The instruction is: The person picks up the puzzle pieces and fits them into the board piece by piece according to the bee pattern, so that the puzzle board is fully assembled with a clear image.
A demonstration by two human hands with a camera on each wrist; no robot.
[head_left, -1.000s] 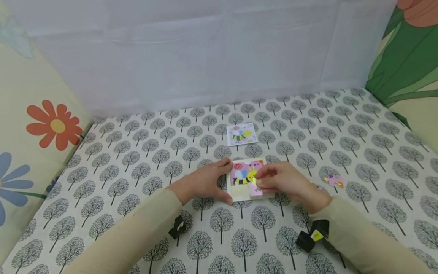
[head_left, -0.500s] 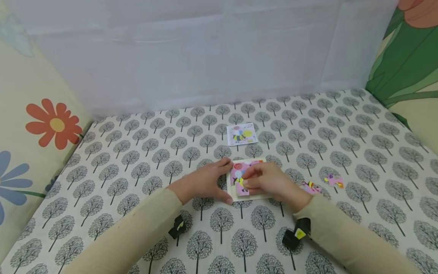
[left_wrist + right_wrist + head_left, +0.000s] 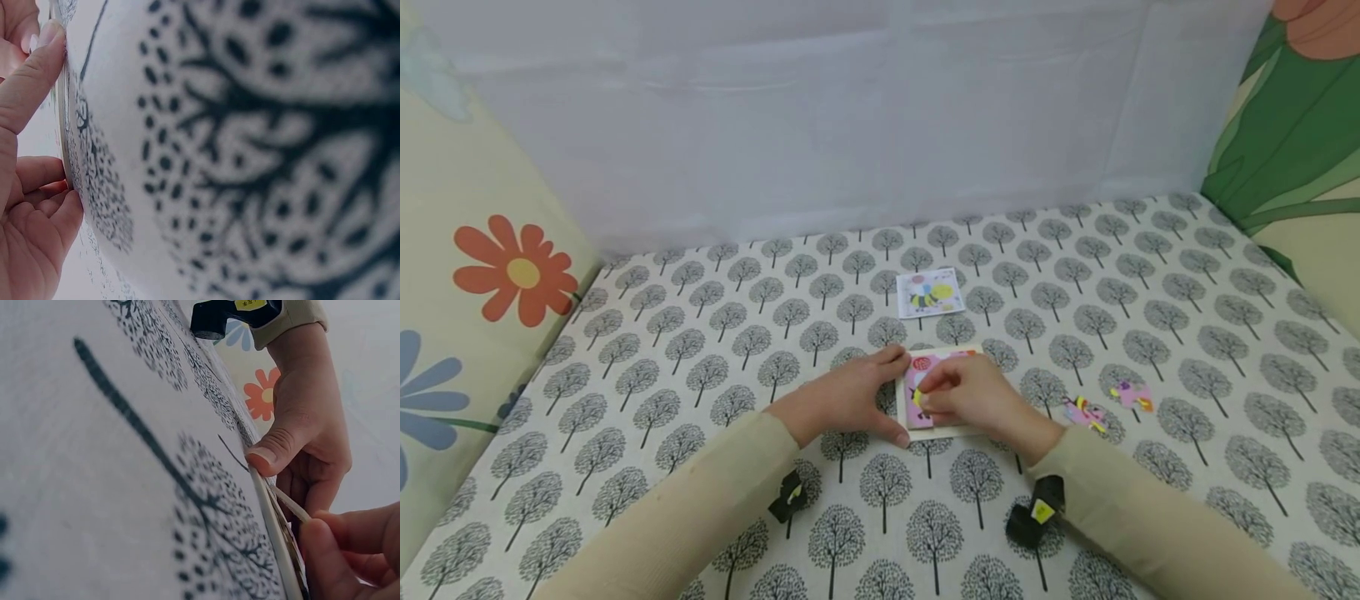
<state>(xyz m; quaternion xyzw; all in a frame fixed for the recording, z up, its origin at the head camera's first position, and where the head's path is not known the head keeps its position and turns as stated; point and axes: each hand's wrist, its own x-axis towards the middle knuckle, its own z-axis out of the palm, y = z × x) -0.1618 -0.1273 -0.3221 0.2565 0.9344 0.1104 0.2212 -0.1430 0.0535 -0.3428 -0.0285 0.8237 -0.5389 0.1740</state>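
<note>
A small jigsaw puzzle board [image 3: 902, 412] with a pale frame and a pink bee picture lies in the middle of the table. My left hand [image 3: 853, 398] holds its left side, thumb at the near corner and fingers at the far corner. Above the lower left part of the board, my right hand [image 3: 977, 398] pinches a puzzle piece [image 3: 291, 504] between thumb and forefinger. In the right wrist view that piece slants, one edge down at the board. The right hand hides much of the picture in the head view.
Two loose puzzle pieces, one nearer piece [image 3: 1084, 412] and one farther piece [image 3: 1132, 396], lie right of the board. A printed bee card [image 3: 929, 293] lies behind it. The tree-patterned cloth [image 3: 700, 483] covers the table up to a white backdrop [image 3: 850, 125].
My right hand has moved left over the board, carrying the pinched puzzle piece from the lower right to the lower left. The left hand has stayed in place.
</note>
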